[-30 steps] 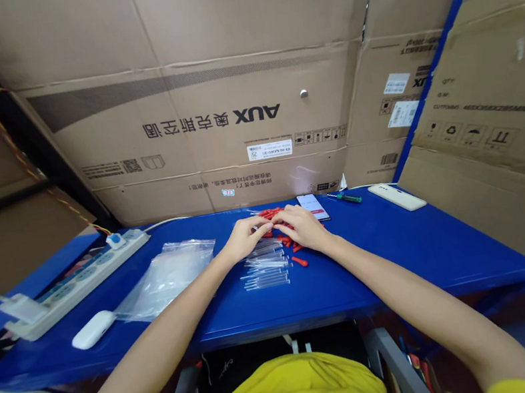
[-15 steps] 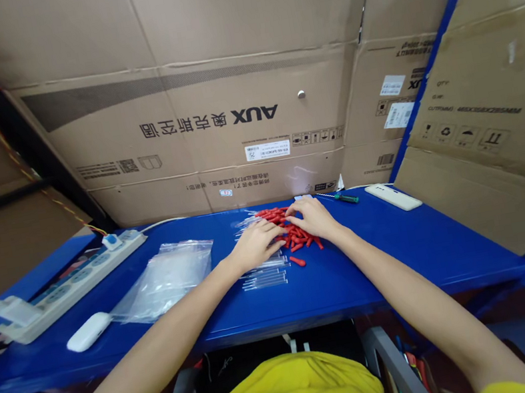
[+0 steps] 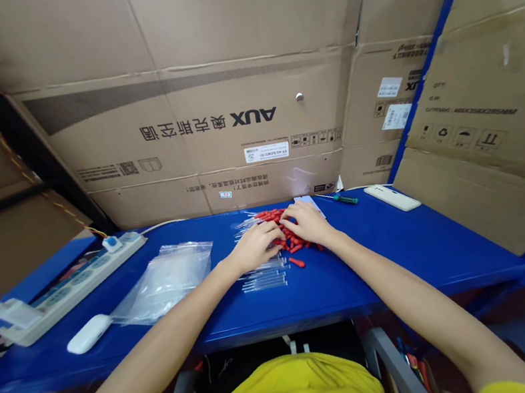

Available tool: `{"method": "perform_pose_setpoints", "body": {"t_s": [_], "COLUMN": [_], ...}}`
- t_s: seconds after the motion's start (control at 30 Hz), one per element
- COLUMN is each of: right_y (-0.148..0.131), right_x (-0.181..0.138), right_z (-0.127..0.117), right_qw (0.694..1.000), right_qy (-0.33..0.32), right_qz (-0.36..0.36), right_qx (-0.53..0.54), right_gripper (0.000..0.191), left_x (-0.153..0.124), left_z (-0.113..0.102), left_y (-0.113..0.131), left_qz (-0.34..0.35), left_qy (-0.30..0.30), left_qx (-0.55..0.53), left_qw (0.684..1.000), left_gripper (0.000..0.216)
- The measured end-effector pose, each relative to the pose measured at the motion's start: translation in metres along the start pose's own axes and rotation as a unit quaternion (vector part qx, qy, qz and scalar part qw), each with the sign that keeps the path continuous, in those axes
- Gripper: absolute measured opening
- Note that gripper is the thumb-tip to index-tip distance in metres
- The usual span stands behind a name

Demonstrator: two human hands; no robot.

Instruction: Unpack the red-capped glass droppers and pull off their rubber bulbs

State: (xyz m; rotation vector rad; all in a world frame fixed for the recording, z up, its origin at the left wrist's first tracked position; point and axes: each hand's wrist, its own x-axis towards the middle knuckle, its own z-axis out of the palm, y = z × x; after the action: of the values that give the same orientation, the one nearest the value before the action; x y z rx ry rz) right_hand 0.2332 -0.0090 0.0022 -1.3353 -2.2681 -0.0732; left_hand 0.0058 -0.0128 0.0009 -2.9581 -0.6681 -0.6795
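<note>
My left hand is over a row of thin clear tubes, its fingers curled at the left side of a heap of red rubber bulbs. Facing it across the heap, my right hand has its thumb and fingers bent close together over the bulbs. The fingertips of the two hands are close to each other. Whatever lies between them is too small and covered to make out. One red bulb lies apart, nearer to me. Some tubes are hidden under my left hand.
On the blue table lie clear plastic bags, a white rounded case and a power strip on the left. Behind my right hand are a phone-like flat object, a green screwdriver and a white phone. Cardboard walls enclose the table.
My right hand has moved slightly left, toward my left hand, and its thumb and fingers have drawn closer together. My left fingers have curled more. The flat object behind my right hand shows more.
</note>
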Motion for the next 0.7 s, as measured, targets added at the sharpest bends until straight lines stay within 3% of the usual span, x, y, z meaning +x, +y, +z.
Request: {"method": "perform_pose_setpoints", "body": {"t_s": [0.1, 0.2, 0.3, 0.37, 0.47, 0.7], "right_y": [-0.002, -0.006, -0.015, -0.022, -0.031, -0.042], "right_x": [-0.001, -0.002, -0.004, -0.005, -0.006, -0.006], "right_z": [0.002, 0.001, -0.003, -0.006, -0.005, 0.002], "right_qw": [0.999, 0.996, 0.990, 0.986, 0.984, 0.979], "right_qy": [0.036, 0.072, 0.095, 0.095, 0.092, 0.080], "right_qz": [-0.013, -0.033, -0.072, -0.109, -0.144, -0.088], "right_qx": [0.018, 0.049, 0.075, 0.081, 0.049, -0.163], "right_gripper": [0.023, 0.025, 0.031, 0.035, 0.037, 0.030], "left_x": [0.000, -0.001, 0.000, 0.000, 0.001, -0.004], "left_z": [-0.012, -0.022, -0.026, -0.025, -0.023, -0.024], "left_y": [0.002, 0.002, 0.001, 0.002, 0.003, -0.006], "left_qz": [-0.016, -0.045, -0.073, -0.082, -0.075, -0.025], "left_qy": [0.050, 0.150, 0.270, 0.319, 0.318, 0.250], "left_qx": [-0.018, -0.064, -0.150, -0.232, -0.311, -0.138], "left_qw": [0.998, 0.986, 0.948, 0.915, 0.892, 0.958], "left_gripper": [0.012, 0.013, 0.017, 0.022, 0.031, 0.021]}}
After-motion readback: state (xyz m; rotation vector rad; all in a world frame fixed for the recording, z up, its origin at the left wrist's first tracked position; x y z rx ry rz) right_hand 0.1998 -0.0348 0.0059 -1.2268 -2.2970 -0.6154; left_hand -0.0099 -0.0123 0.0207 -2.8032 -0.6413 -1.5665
